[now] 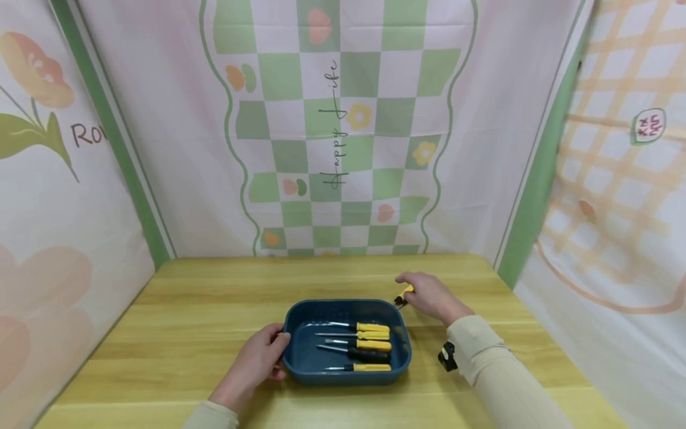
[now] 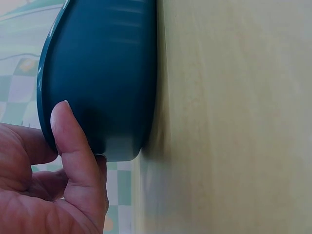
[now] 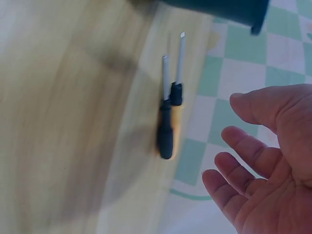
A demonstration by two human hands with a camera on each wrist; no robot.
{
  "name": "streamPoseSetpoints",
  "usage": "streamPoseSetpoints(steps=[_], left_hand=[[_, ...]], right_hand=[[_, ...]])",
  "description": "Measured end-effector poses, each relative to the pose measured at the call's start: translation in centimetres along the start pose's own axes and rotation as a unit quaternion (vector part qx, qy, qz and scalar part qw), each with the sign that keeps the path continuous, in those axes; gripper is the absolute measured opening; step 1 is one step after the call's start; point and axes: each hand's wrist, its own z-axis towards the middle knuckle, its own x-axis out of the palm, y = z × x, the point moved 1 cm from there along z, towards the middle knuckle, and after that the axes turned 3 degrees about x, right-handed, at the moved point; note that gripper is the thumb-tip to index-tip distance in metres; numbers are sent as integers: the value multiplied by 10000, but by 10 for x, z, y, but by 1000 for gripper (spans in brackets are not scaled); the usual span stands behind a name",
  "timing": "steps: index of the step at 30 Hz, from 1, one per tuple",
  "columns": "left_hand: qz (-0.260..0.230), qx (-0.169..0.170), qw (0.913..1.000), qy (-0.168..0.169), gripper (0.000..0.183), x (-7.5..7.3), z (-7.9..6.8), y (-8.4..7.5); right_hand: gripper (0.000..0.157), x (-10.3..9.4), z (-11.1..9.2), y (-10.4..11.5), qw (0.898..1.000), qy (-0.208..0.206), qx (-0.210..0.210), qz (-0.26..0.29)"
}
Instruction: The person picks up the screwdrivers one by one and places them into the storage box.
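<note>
A dark blue plastic tray [image 1: 347,378] stands on the table with several screwdrivers lying inside, most with a yellow handle [image 1: 372,345] and one with a black handle [image 1: 370,356]. My left hand [image 1: 262,351] grips the tray's left end, thumb at the rim and fingers against the outer wall [image 2: 107,73]. Beyond the tray's back right corner is my right hand [image 1: 426,293], above a yellow-handled screwdriver [image 1: 409,289]. In the right wrist view, that hand [image 3: 268,156] has loosely bent fingers with nothing between them. A black screwdriver [image 3: 166,129] and a yellow-and-black one [image 3: 176,95] lie side by side on the table.
The wood-grain table [image 1: 214,286] ends at a hanging cloth [image 1: 321,149] with green checks behind it. Printed cloths also hang at left and right. A small black device [image 1: 447,356] is at the right sleeve.
</note>
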Motion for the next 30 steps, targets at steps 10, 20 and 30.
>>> streamPoseSetpoints(steps=[10,20,30], left_hand=[[50,-26,10000,-10,41,0,1,-1],[27,3,10000,-3,39,1,1,-1],[67,-59,10000,-35,41,1,2,0]], right_hand=[[40,10,3,-20,9987,160,379,-308],[43,15,5,-26,9969,298,527,-498],[40,22,2,-32,9944,514,837,-391]])
